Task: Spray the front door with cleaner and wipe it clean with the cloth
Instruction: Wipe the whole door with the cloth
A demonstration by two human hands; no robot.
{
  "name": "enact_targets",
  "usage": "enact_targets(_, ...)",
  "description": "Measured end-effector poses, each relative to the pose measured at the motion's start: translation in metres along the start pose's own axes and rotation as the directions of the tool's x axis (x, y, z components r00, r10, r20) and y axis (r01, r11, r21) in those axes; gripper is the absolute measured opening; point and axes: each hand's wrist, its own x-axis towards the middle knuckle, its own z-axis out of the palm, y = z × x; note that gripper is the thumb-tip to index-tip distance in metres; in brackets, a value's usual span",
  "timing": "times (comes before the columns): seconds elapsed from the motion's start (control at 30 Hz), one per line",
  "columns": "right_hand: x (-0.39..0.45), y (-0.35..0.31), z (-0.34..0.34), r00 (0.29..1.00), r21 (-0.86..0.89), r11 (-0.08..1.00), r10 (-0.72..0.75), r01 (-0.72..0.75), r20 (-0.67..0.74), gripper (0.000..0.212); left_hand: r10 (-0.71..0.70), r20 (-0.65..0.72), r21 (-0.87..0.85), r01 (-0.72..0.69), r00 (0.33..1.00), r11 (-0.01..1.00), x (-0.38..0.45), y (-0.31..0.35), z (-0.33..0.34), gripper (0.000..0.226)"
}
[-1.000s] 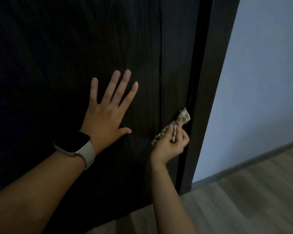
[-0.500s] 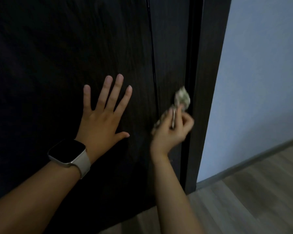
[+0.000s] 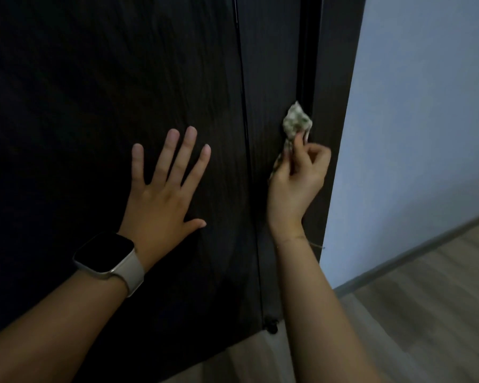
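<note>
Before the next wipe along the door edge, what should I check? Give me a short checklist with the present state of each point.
1. Cloth held firmly: ok, the right hand pinches it.
2. Cloth on the surface: ok, it presses at the edge of the door beside the frame.
3. Door steadied: ok, the left hand lies flat on it, fingers spread.
4. Surface wet with cleaner: cannot tell, too dark.
5. Spray bottle within reach: cannot tell, none in view.
6. Right fingertips clear of the gap: cannot tell.
</note>
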Motion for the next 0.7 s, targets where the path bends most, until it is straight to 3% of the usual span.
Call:
enact_targets(0.07, -0.021, 0.02, -0.008, 1.0, -0.085, 0.996, -0.018, 0.018, 0.001, 0.035, -0.006, 0.004, 0.001, 0.006, 1.0, 1.0, 0.0, 0.0, -0.001, 0.137)
enact_targets(0.2, -0.078, 0.063, -0.027, 0.969, -0.148, 0.959, 0.245, -0.243, -0.006, 0.026, 0.0, 0.003, 0.024, 0.0, 1.0, 1.0, 0.0, 0.001, -0.001, 0.138)
enact_targets(0.3, -0.103, 0.078, -0.04, 0.903, -0.149, 0.891, 0.428, -0.429, -0.042, 0.016, 0.0, 0.004, 0.035, 0.0, 1.0, 0.999, 0.0, 0.002, -0.005, 0.137)
enact_targets(0.4, -0.116, 0.078, -0.052, 0.8, -0.093, 0.795, 0.596, -0.6, -0.064, 0.022, 0.008, -0.015, 0.041, -0.008, 1.0, 0.999, -0.001, 0.008, -0.008, 0.133)
enact_targets(0.53, -0.117, 0.048, -0.039, 0.853, 0.048, 0.861, 0.509, -0.507, -0.115, 0.03, 0.192, -0.082, 0.012, -0.191, 0.978, 0.981, -0.008, 0.027, 0.005, 0.112)
enact_targets(0.7, -0.12, 0.043, -0.001, 0.889, 0.122, 0.902, 0.429, -0.413, -0.162, 0.036, 0.161, -0.136, 0.001, -0.162, 0.978, 0.987, -0.013, 0.035, 0.029, 0.07)
